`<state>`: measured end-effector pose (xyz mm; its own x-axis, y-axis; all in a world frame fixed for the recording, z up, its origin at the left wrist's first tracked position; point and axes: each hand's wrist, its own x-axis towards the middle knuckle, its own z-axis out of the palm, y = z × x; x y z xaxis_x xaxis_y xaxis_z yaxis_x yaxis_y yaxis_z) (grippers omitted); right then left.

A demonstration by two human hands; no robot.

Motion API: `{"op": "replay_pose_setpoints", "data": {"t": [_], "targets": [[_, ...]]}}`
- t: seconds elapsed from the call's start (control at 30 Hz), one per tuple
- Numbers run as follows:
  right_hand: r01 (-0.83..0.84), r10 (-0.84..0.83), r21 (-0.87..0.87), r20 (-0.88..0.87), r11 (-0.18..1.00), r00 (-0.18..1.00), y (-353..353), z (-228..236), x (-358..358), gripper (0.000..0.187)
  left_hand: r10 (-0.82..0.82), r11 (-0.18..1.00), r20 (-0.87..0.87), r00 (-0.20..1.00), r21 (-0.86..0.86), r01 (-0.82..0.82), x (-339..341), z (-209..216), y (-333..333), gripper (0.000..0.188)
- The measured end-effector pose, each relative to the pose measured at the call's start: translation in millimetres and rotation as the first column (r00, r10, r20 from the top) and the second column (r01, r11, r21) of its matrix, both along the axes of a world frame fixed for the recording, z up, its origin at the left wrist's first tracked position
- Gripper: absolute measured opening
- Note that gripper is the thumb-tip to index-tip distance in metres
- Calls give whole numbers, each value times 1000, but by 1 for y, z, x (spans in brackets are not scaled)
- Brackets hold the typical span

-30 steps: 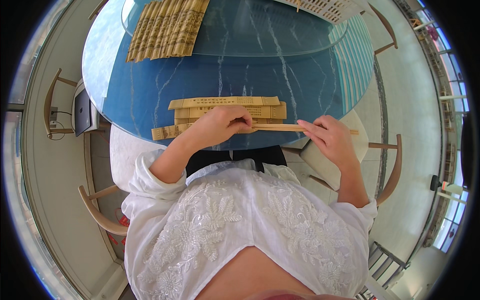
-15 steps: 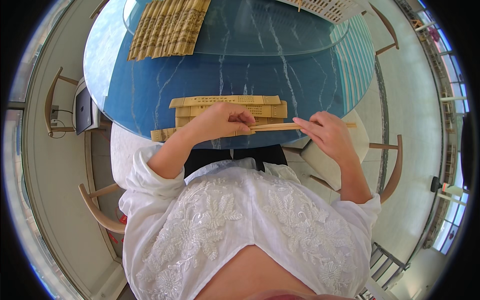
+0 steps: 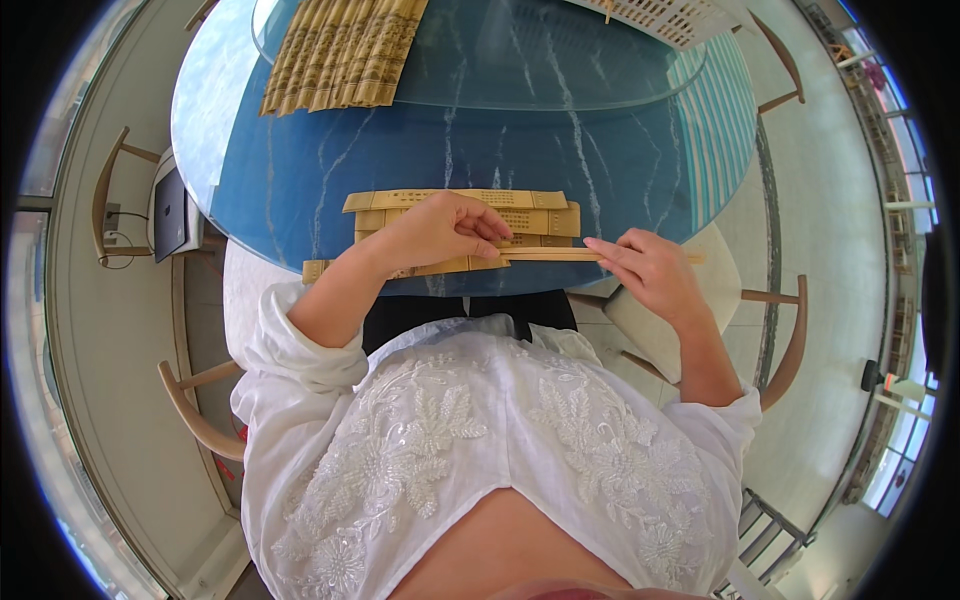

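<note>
A pair of light wooden chopsticks (image 3: 555,254) lies level across the near edge of the table, pinched toward its right end by the thumb and fingers of my right hand (image 3: 652,272). Their left ends meet the end of a tan printed paper sleeve (image 3: 455,266). My left hand (image 3: 440,235) is closed on that end of the sleeve, its fingers curled and partly hiding where sticks and paper meet. Whether the tips are inside the sleeve I cannot tell. Just beyond my left hand, several more flat paper sleeves (image 3: 550,220) lie overlapping on the blue table.
A row of filled chopstick sleeves (image 3: 345,50) rests at the far left, on the glass turntable (image 3: 500,75). Opposite it stands a white slotted basket (image 3: 675,22). The blue marbled table (image 3: 280,190) has a curved edge. Chairs surround it, one bearing a laptop (image 3: 170,215).
The chopsticks now lie more level at the sleeve's end. My left fingers have loosened and spread slightly; my right hand has barely moved. The whole view has shifted a little.
</note>
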<state>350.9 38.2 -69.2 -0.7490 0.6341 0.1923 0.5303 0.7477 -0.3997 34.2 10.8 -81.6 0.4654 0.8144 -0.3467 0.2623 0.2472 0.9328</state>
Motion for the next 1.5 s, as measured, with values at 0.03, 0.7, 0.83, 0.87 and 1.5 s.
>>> {"op": "replay_pose_setpoints", "data": {"t": [0.03,0.7,0.83,0.87,1.5], "targets": [[6,-6,-44,-11,999,1000,0,-1,0,33,-9,1000,3,1000,11,9,0,-1,0,28],[27,-18,62,-144,998,989,-11,-10,-30,33,388,850,-92,917,420,-318,-4,30,-21,26],[147,-144,-3,-197,989,970,-21,-12,-29,34,146,988,208,967,17,-153,-18,27,-73,30],[149,-148,-9,-200,989,969,-24,-12,-30,34,173,984,201,964,-67,-162,-5,23,-80,32],[69,-43,82,-286,994,957,-44,-20,-72,37,567,754,277,776,205,-625,21,-43,-100,39]]}}
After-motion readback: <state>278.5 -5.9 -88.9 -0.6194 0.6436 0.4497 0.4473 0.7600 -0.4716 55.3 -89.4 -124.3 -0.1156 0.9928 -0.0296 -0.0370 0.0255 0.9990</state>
